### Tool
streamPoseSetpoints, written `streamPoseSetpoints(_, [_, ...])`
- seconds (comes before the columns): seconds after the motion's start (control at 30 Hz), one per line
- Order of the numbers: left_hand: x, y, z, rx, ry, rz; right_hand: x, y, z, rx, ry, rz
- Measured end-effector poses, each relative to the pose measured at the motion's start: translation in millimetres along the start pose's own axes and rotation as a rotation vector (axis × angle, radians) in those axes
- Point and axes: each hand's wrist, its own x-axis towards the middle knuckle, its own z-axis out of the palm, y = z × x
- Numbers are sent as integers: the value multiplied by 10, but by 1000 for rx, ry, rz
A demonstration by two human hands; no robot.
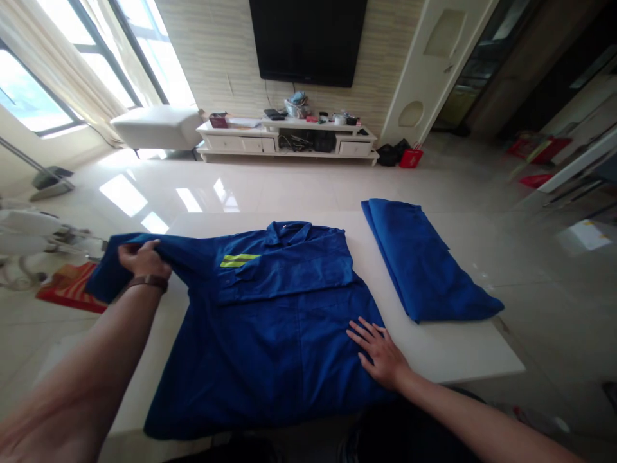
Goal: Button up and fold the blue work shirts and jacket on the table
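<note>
On the table (pixel 463 354), our left hand (pixel 144 260) grasped the blue shirt (pixel 260 360)'s sleeve past the left edge; our right hand (pixel 380 357) lay flat, fingers spread, on its body near the front edge.

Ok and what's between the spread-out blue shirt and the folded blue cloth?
Between the shirt and the folded cloth, the head view shows a strip of white tabletop.

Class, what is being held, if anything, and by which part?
The left hand holds the blue work shirt by a sleeve, partway along; the right hand lies open on its body.
</note>
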Motion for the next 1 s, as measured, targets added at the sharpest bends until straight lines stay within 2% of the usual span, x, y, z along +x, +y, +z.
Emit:
streamPoseSetpoints(0.07, [-208, 174, 159, 31, -32, 105, -2, -4, -4, -4, 2, 3])
streamPoseSetpoints(0.1, [-385, 244, 229, 55, -131, 202, -3, -7, -8, -5, 5, 2])
streamPoseSetpoints(0.17, [-846, 320, 332, 155, -420, 402, -4, -12, -15, -7, 15, -4])
streamPoseSetpoints(0.23, [-1339, 298, 382, 189, -862, 603, -5, -13, -18, -11, 26, -10])
streamPoseSetpoints(0.27, [-1553, 256, 389, 208, -1029, 669, -4, -12, -17, -12, 30, -11])
streamPoseSetpoints(0.3, [-1725, 199, 388, 238, -1124, 699, -3, -9, -14, -12, 31, -12])
streamPoseSetpoints(0.33, [-1849, 136, 379, 272, -1168, 706, -2, -6, -10, -12, 31, -11])
streamPoseSetpoints(0.4, [-1953, 17, 349, 331, -1149, 682, 2, -1, 2, -9, 30, -7])
streamPoseSetpoints(0.53, [-1826, -94, 241, 379, -1075, 638, 5, 1, 20, -8, 33, 5])
streamPoseSetpoints(0.6, [-1739, -91, 165, 390, -1137, 645, 4, 1, 23, -8, 32, 11])
streamPoseSetpoints(0.67, [-1661, -80, 95, 388, -1270, 632, 1, 3, 24, -6, 28, 13])
streamPoseSetpoints(0.73, [-1560, -80, 64, 401, -1366, 546, -1, 7, 23, -4, 27, 10])
streamPoseSetpoints(0.77, [-1491, -85, 72, 408, -1350, 483, -1, 9, 23, -4, 27, 8])
streamPoseSetpoints(0.8, [-1408, -93, 101, 411, -1277, 421, -1, 11, 22, -5, 27, 7])
streamPoseSetpoints(0.93, [-988, -123, 393, 391, -732, 299, 1, 12, 22, -6, 24, 4])
streamPoseSetpoints(0.97, [-887, -127, 494, 401, -660, 294, 2, 12, 23, -7, 22, 5])
streamPoseSetpoints(1.0, [-798, -133, 596, 415, -638, 294, 2, 14, 24, -9, 20, 5])
